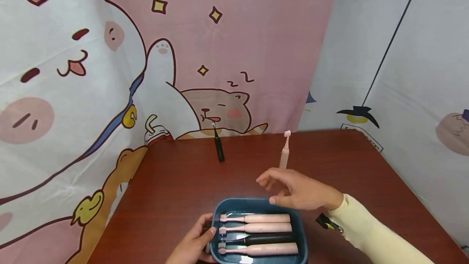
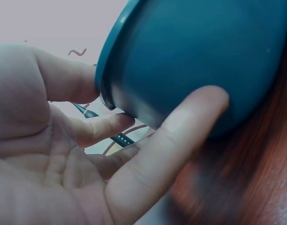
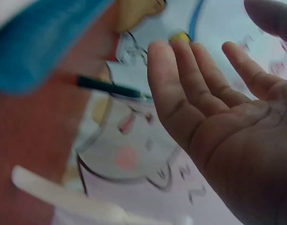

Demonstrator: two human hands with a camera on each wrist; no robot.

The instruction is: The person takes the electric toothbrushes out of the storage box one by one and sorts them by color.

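Note:
My left hand (image 1: 194, 239) grips the left wall of a blue plastic box (image 1: 304, 237), its thumb at the rim and other fingers along the outside. Inside lie three pink electric toothbrushes (image 1: 271, 249) and a black one (image 1: 269, 238), side by side with heads to the left. In the left wrist view the box's outer wall (image 2: 204, 56) looks tilted over the fingers. My right hand (image 1: 305, 190) hovers empty past the box's far right corner, fingers loosely bent. Just beyond it, a pink electric toothbrush (image 1: 284, 154) lies on the table, its lower end hidden by the hand.
Another black electric toothbrush (image 1: 219, 148) lies near the far edge of the reddish-brown table (image 1: 176, 182). A printed cartoon cloth (image 1: 278, 52) hangs right behind the table and along its left side. White cloth (image 1: 421, 72) stands on the right.

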